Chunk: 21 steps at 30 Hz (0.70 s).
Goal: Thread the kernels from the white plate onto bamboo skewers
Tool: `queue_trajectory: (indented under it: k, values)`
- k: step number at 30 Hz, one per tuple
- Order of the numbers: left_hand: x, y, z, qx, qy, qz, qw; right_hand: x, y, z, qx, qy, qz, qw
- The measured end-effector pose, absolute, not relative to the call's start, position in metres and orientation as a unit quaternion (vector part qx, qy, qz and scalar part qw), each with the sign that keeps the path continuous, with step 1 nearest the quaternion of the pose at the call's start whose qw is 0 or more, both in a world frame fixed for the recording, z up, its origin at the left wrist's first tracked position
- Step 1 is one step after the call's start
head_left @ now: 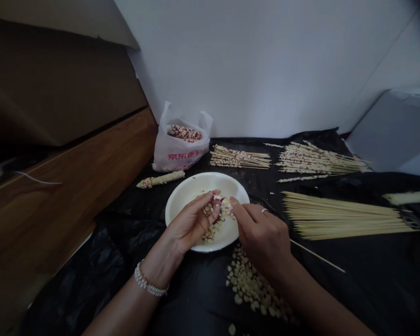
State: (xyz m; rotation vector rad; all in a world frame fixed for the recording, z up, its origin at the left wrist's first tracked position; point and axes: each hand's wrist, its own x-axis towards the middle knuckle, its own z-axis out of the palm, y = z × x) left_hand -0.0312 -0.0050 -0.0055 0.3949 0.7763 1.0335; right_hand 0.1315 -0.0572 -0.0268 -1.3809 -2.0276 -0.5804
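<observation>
Over the white bowl [175, 205], my left hand [192, 221] is turned palm up, its fingers curled around several pale and red corn kernels [208, 210]. My right hand [264, 233], with a ring on one finger, pinches a thin wooden skewer [318, 255] whose bare end sticks out behind the hand to the lower right. Pale kernels show at the right fingertips, close to the left fingers; which of them are on the skewer I cannot tell. More loose kernels [212, 232] lie in the bowl beneath my hands.
A white plastic bag [182, 156] holds speckled corn cobs [185, 132]. A partly stripped cob [161, 179] lies before it. Kernel-covered skewers [240, 157] and another pile [308, 158] lie behind bare skewers [343, 217]. Loose kernels [248, 282] cover black plastic [196, 289] near my right forearm.
</observation>
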Motion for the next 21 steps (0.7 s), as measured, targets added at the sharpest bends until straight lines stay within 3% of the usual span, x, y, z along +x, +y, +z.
queue_trajectory:
  k: [21]
  values:
    - [-0.0293,-0.0081,0.0043,0.153,0.396,0.485,0.764,0.1329,-0.056,-0.027,-0.529,-0.764,-0.218,0.299]
